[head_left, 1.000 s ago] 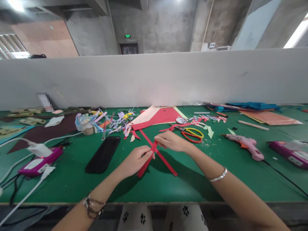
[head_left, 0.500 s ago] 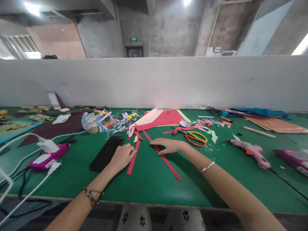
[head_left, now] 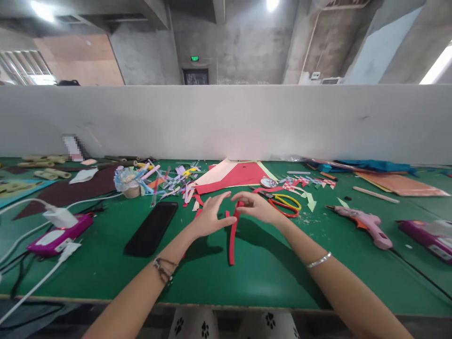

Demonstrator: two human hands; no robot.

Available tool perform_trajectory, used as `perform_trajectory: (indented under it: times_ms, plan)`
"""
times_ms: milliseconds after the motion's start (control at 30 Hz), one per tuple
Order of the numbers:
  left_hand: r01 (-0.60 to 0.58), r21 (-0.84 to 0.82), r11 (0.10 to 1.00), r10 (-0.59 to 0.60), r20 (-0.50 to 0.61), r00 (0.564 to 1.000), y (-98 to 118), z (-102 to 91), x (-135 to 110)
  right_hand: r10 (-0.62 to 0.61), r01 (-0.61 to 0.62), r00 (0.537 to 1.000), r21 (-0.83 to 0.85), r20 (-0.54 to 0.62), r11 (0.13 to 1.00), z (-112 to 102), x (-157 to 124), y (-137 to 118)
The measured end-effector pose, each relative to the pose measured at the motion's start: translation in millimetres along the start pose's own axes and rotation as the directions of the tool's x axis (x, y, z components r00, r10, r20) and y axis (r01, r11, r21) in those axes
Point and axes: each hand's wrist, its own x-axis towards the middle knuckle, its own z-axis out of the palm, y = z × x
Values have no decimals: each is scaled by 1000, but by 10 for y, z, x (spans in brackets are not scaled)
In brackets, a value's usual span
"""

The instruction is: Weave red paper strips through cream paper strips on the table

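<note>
Right hand (head_left: pixel 252 207) holds a strip (head_left: pixel 232 245) (red, narrow).

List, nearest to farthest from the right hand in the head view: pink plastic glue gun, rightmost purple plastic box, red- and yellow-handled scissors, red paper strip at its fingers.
1. Red paper strip, at the right hand.
2. Red- and yellow-handled scissors, just right of that hand.
3. Pink glue gun, farther right.
4. Purple box, by the right edge.

Right hand (head_left: pixel 257 207): pinching a narrow red paper strip (head_left: pixel 232 242)
Left hand (head_left: pixel 210 219): fingers spread, thumb by the strip
Left of left hand: black rectangular phone (head_left: pixel 151 229)
Beyond right hand: red-and-yellow-handled scissors (head_left: pixel 282 203)
</note>
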Motion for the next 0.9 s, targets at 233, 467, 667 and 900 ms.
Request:
perform_trajectory:
  times_ms: [233,467,667,900]
  plan:
    - [259,-696,670,-111,251,961,87,392,277,79,-55,987,164,-139,985,-164,-96,-81]
    - [454,-784,423,-137,439,888,75,440,195,156,-129,966,138,-204,982,-175,-80,-40]
    - [534,-729,429,-127,536,834,45,439,185,165,-144,956,101,-243,984,-216,-95,1]
    - [461,-660,593,-185,446,876,44,443,159,178,-159,957,98,-229,982,-262,-103,23]
